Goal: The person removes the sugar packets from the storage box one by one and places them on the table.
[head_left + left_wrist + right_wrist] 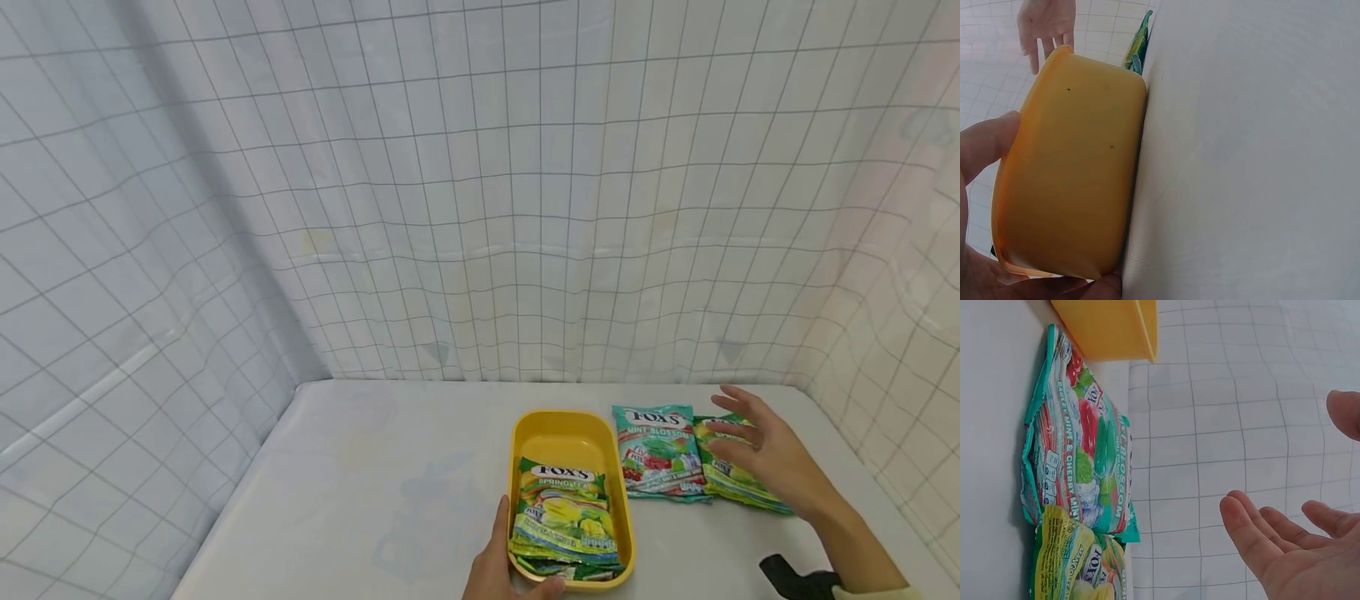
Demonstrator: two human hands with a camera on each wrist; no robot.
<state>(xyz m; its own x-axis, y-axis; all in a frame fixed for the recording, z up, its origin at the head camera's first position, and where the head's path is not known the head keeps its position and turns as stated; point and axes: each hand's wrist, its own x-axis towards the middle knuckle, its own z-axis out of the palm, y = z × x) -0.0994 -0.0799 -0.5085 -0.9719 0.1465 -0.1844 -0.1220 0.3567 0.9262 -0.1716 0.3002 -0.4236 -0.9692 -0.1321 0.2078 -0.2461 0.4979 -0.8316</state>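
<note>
My left hand [497, 568] grips the near left corner of a yellow plastic container [564, 439]; the left wrist view shows the thumb at its rim and fingers around the lower end. Inside, green-and-yellow Fox's Spring Tea candy bags [564, 521] lie stacked toward the near end. My right hand [776, 458] hovers with spread fingers, holding nothing. It partly hides a yellow-green Fox's candy bag [738, 485] in the head view. Between that bag and the container lies a teal Fox's Mint Blossom candy bag [658, 454], its edge touching or overlapped by the yellow-green one.
A white-covered table [337, 492] extends left of the container. White sheeting with a grid pattern [480, 208] rises behind the table and along both sides. A black strap [798, 579] is on the right wrist.
</note>
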